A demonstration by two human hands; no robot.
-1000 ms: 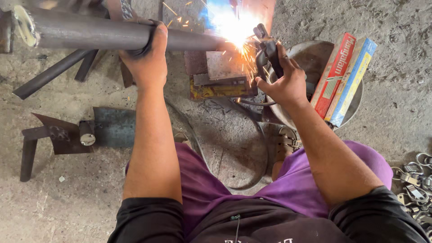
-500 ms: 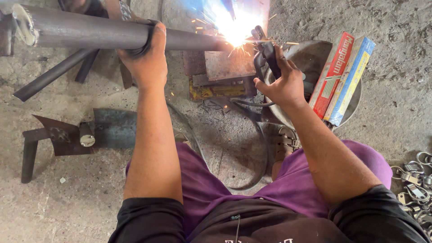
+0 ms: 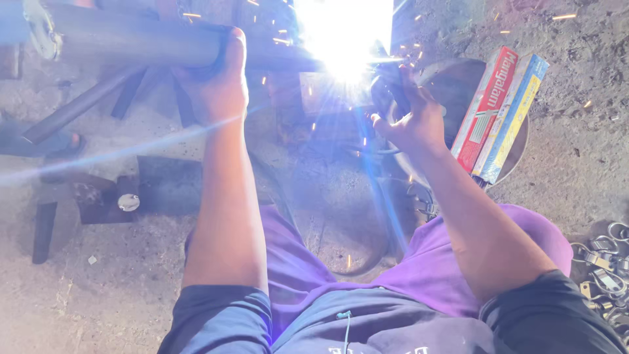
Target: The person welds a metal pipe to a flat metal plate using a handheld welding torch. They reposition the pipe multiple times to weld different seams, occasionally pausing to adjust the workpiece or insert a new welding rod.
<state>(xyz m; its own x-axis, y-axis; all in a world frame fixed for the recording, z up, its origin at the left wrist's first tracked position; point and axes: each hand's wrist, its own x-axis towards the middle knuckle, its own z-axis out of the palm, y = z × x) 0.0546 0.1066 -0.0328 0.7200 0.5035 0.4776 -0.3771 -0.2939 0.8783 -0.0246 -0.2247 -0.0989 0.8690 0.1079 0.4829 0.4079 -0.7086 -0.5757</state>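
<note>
My left hand wraps the pipe; my right hand grips the holder beside the boxes, arm outstretched over open floor.

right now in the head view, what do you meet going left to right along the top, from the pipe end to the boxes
capped pipe end → left hand wrapped over the grey metal pipe → bright welding arc → right hand gripping the dark electrode holder → red box → blue and yellow box, both leaning in the round metal pan
</note>
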